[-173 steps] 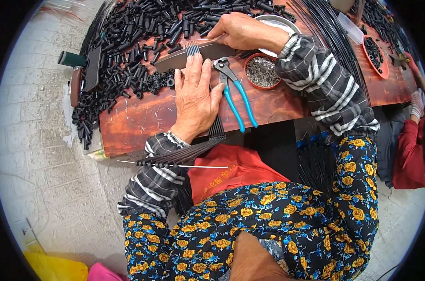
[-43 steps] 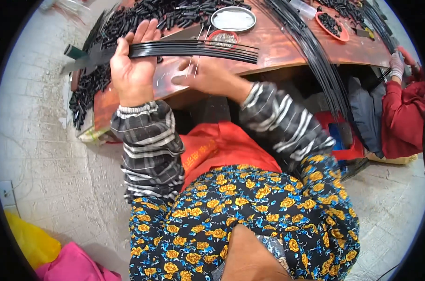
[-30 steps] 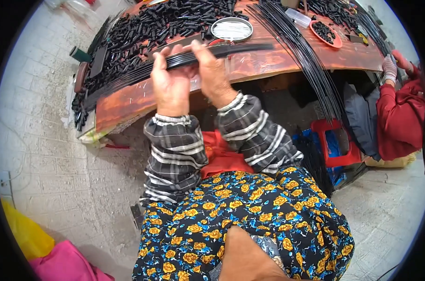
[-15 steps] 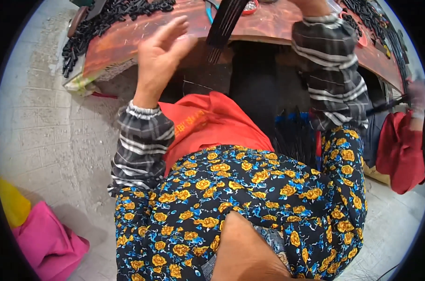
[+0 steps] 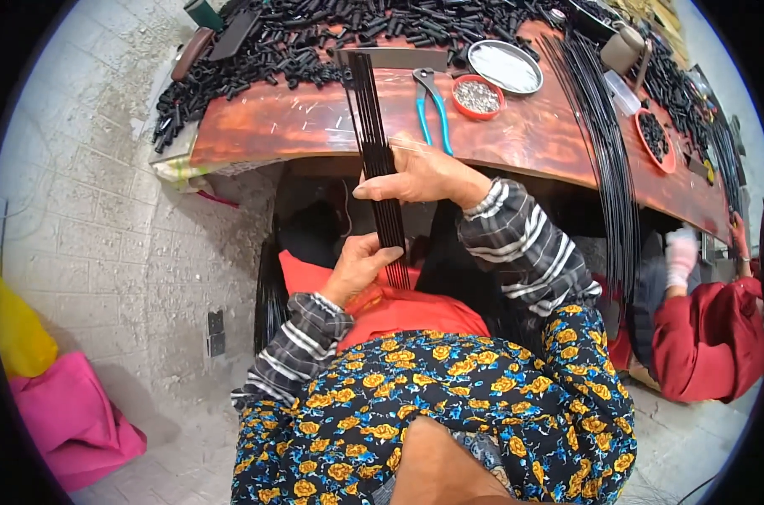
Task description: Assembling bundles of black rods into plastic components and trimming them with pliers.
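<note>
A narrow bundle of thin black rods (image 5: 365,101) stands nearly upright before me, its upper end overlapping the table's near edge and its lower end above my red apron (image 5: 432,311). My right hand (image 5: 420,177) is wrapped round its middle, thumb across the front. Lower down, my left hand (image 5: 358,265) pinches the bundle near its bottom end, thumb on top. Just beyond my right hand, pliers with blue handles (image 5: 432,109) lie on the table (image 5: 306,126). Beside them sits a red bowl (image 5: 478,116) of small metal pieces.
Black tubular parts (image 5: 382,23) are heaped along the far side. A flat metal bar (image 5: 407,58) lies before them. Right of it are a round tray (image 5: 536,82), long black rods (image 5: 605,151) hanging over the edge, and a red dish (image 5: 670,162). A co-worker's red sleeve (image 5: 710,345) is at right.
My left hand, open and raised at the left before, has closed on the bundle's lower part. My right hand has come in from the upper right onto its middle. More tabletop shows.
</note>
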The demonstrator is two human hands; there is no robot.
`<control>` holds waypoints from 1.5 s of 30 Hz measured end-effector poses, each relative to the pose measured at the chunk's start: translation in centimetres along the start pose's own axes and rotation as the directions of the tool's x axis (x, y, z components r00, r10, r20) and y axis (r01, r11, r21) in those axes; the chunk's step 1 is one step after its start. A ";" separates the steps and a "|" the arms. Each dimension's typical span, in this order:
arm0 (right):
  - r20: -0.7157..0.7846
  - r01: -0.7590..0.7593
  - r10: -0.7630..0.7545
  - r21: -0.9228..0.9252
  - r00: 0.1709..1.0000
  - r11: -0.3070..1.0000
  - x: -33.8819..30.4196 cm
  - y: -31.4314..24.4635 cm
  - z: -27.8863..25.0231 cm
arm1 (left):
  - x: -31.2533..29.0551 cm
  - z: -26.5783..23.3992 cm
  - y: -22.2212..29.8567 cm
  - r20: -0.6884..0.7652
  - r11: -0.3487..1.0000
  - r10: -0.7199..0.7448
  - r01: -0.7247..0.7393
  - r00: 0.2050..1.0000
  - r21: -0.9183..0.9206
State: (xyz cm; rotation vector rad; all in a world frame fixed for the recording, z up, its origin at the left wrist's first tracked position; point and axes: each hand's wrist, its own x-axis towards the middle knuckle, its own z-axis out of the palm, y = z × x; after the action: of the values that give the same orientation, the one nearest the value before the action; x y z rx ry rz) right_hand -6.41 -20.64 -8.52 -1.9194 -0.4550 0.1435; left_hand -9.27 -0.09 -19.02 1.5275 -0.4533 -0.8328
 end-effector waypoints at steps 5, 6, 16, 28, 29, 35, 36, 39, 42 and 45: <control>-0.006 0.072 -0.073 -0.097 0.997 0.993 1.3 0.4 -0.5 | 0.4 -3.0 8.5 -0.049 0.917 0.014 0.006 0.999 0.398; -0.010 0.073 -0.075 -0.099 0.997 0.992 1.5 0.4 -0.4 | 0.7 -4.0 9.7 -0.249 0.920 0.283 -0.189 0.926 0.342; 0.137 -0.119 0.082 0.284 0.987 0.951 1.0 -0.5 0.5 | 4.7 -3.4 24.0 0.080 0.866 0.484 -0.464 0.871 -0.185; -0.087 0.015 0.032 0.492 0.996 0.871 -1.9 0.2 3.1 | -2.8 -4.6 15.9 -0.328 0.809 0.393 -0.493 0.859 -0.321; -0.055 -0.047 0.083 0.478 0.995 0.877 -2.2 0.8 3.2 | -1.4 -4.3 13.9 -0.338 0.892 0.259 -0.358 0.905 -0.274; 0.000 -0.090 0.108 0.559 0.994 0.824 -2.9 0.4 4.7 | 1.1 -1.2 11.9 -0.249 0.867 0.047 -0.164 0.967 -0.471; -0.005 -0.107 0.135 0.583 0.991 0.806 -3.1 0.5 4.7 | 1.5 -1.0 11.9 -0.284 0.842 0.064 -0.205 0.957 -0.499; -0.027 -0.068 0.101 0.565 0.995 0.822 -2.9 1.1 4.8 | 2.2 -0.9 11.8 -0.299 0.830 0.069 -0.221 0.952 -0.512; 0.023 -0.108 0.112 0.517 0.993 0.849 -2.8 1.0 4.5 | 2.8 -1.0 11.7 -0.344 0.836 0.101 -0.267 0.933 -0.479; -0.014 -0.057 0.076 0.535 0.997 0.843 -2.7 1.2 4.5 | 3.0 -0.9 11.9 -0.379 0.846 0.123 -0.296 0.917 -0.443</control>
State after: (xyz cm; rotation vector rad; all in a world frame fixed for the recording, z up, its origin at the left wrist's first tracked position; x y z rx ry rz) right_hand -10.02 -18.18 -11.68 -1.3811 -0.2833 0.2545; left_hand -4.38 -3.38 -8.18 1.0829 -0.1316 -0.4464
